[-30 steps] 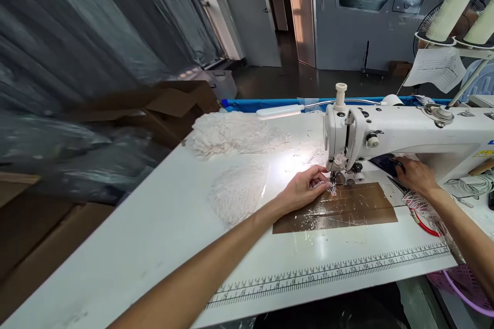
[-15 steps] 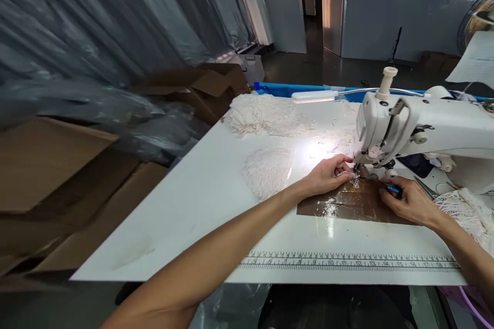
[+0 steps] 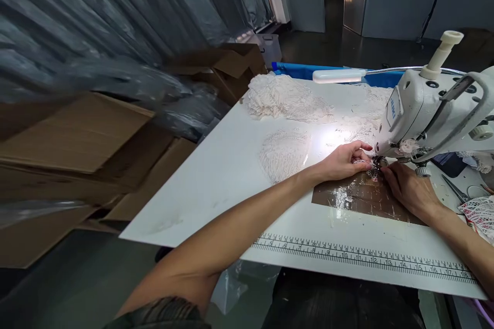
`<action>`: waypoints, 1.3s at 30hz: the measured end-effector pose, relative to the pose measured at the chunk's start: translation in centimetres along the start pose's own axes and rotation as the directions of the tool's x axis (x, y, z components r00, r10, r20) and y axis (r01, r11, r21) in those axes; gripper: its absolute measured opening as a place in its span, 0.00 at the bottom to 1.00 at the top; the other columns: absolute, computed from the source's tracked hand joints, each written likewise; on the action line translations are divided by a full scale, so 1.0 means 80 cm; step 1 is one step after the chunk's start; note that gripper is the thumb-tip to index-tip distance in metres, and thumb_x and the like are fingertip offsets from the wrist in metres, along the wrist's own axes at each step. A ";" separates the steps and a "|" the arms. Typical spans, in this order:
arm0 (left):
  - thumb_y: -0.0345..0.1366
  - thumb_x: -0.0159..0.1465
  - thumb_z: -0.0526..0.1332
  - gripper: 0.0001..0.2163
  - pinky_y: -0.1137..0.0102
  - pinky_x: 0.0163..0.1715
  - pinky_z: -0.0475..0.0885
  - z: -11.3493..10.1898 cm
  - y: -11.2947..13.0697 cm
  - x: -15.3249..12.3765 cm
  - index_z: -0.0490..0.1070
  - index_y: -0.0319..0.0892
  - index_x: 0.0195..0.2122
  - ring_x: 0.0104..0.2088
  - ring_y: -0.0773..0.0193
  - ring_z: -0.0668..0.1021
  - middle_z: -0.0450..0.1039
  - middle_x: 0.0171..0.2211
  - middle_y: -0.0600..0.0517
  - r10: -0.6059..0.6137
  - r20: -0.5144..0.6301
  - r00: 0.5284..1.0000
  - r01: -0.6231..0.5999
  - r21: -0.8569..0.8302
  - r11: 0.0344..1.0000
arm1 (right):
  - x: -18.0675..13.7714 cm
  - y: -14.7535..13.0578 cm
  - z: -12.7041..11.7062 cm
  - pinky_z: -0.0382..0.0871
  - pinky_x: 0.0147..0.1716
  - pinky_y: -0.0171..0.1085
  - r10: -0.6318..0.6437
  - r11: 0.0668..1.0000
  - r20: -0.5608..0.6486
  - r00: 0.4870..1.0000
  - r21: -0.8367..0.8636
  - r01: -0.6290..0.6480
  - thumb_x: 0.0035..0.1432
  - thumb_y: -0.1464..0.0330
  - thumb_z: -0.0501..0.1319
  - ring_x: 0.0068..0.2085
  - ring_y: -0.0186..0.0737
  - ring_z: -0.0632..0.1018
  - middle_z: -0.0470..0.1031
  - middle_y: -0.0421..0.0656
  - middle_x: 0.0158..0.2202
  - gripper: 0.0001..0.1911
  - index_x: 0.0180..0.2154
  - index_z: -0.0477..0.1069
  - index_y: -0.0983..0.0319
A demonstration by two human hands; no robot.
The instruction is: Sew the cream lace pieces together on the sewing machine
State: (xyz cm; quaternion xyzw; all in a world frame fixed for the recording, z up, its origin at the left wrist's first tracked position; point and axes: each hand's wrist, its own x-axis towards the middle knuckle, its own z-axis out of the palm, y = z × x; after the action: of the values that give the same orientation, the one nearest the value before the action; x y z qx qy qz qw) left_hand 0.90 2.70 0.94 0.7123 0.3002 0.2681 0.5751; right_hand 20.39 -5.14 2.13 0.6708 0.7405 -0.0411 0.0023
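Observation:
A white sewing machine [image 3: 428,108] stands at the right of the white table [image 3: 231,175]. My left hand [image 3: 345,160] pinches a small piece of white lace [image 3: 366,164] just left of the needle. From the right, my right hand [image 3: 405,187] reaches the same spot under the presser foot, fingers closed together; what they hold is hidden. Both hands rest over a brown patch [image 3: 358,198] on the table top.
Piles of white lace [image 3: 283,97] and a flatter lace piece [image 3: 283,151] lie left of the machine. A printed ruler [image 3: 363,257] runs along the table's front edge. Scissors [image 3: 455,190] lie at the right. Cardboard boxes [image 3: 88,149] stand left of the table.
My right hand has come from behind the machine arm to the needle beside my left hand. The view has swung left and down. My left hand has stayed on the lace.

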 end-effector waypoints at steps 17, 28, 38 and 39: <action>0.33 0.59 0.64 0.24 0.63 0.46 0.72 -0.002 0.001 0.001 0.62 0.36 0.55 0.40 0.60 0.80 0.78 0.35 0.49 -0.061 -0.018 0.998 0.061 0.019 0.998 | 0.015 -0.021 0.004 0.58 0.25 0.37 -0.081 0.995 -0.132 0.988 -0.069 0.073 0.69 0.60 0.40 0.33 0.48 0.77 0.76 0.49 0.31 0.23 0.45 0.70 0.61; 0.34 0.59 0.62 0.26 0.64 0.46 0.72 -0.002 0.004 -0.001 0.59 0.36 0.58 0.41 0.60 0.80 0.78 0.37 0.49 -0.053 -0.011 0.999 0.053 0.075 0.996 | 0.009 -0.020 -0.001 0.58 0.26 0.40 -0.085 0.987 -0.155 0.984 -0.150 0.061 0.69 0.57 0.39 0.32 0.50 0.76 0.75 0.51 0.30 0.26 0.42 0.72 0.63; 0.33 0.60 0.62 0.28 0.63 0.49 0.71 0.004 0.001 0.000 0.56 0.35 0.61 0.42 0.60 0.80 0.79 0.37 0.48 -0.015 -0.023 1.000 0.018 0.130 0.991 | 0.017 -0.031 0.002 0.59 0.28 0.37 -0.054 0.995 -0.126 0.991 -0.089 0.043 0.70 0.61 0.44 0.33 0.47 0.77 0.76 0.52 0.31 0.21 0.42 0.72 0.64; 0.31 0.60 0.61 0.28 0.63 0.48 0.72 0.006 0.000 -0.001 0.56 0.35 0.61 0.41 0.61 0.80 0.79 0.36 0.49 -0.003 -0.036 0.999 0.008 0.148 0.989 | 0.015 -0.030 0.002 0.58 0.27 0.37 -0.044 0.998 -0.104 0.994 -0.055 0.039 0.70 0.62 0.44 0.32 0.46 0.77 0.77 0.51 0.32 0.20 0.42 0.72 0.64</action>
State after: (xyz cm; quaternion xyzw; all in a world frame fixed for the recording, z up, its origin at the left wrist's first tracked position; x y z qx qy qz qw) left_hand 1.18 2.32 0.84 0.7473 0.3316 0.2561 0.5157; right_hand 17.89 -4.20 2.04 0.6561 0.7543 0.0135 -0.0198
